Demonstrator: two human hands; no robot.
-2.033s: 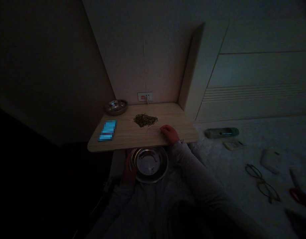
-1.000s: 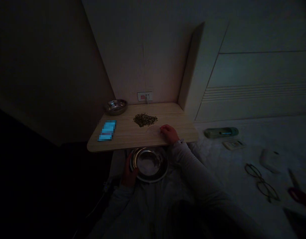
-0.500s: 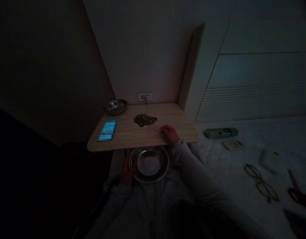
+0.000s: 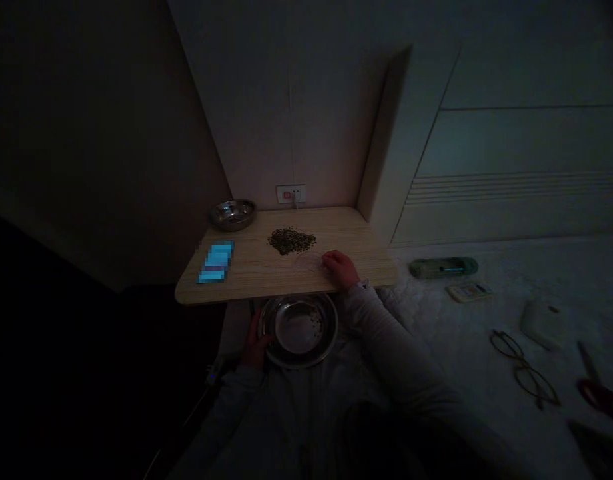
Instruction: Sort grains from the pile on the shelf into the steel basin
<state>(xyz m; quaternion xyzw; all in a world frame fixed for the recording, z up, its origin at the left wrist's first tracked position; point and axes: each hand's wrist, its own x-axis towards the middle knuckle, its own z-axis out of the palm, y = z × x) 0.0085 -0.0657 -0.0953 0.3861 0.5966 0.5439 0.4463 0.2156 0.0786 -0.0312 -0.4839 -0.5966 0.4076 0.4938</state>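
My left hand (image 4: 256,345) grips the left rim of a steel basin (image 4: 331,343), thumb over the edge. The basin sits below the front edge of the small wooden table (image 4: 256,277), with some small grains in its right side. Over the tabletop, my right hand (image 4: 340,268) is closed on the right edge of a thin, clear, rounded plastic piece (image 4: 308,261); in the dim light its exact kind cannot be told. Just behind that piece lies a loose heap of small dark grains (image 4: 290,241).
A steel bowl (image 4: 232,215) stands at the table's back left, with a lit phone (image 4: 216,262) in front. On the white bed to the right lie a green case (image 4: 443,267), a small pale box (image 4: 469,292), a tissue roll (image 4: 544,325), glasses (image 4: 521,363) and red-handled scissors (image 4: 601,398).
Both hands, the basin and the clear piece keep almost the same places. The grain heap looks unchanged.
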